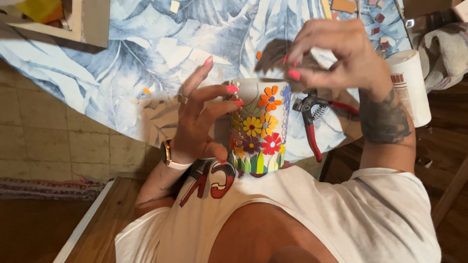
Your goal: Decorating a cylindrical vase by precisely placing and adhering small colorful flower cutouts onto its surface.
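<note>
Flower-mosaic pot (258, 129) sits at the bench (122, 73) edge, against the person's lap. I see left hand (200, 122) wrapped round its side, fingers (222, 90) curled onto the rim. Right hand (336, 53) above, pinching a small white piece (319, 52). Red nippers (309, 122) lie just beside; white cylinder (409, 85) further right.

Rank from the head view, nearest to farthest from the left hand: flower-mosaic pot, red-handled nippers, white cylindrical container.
1. Flower-mosaic pot: gripped by the left hand, against the lap.
2. Red-handled nippers: lying on the leaf-print cloth, just past the pot.
3. White cylindrical container: far side, beyond the right hand.
</note>
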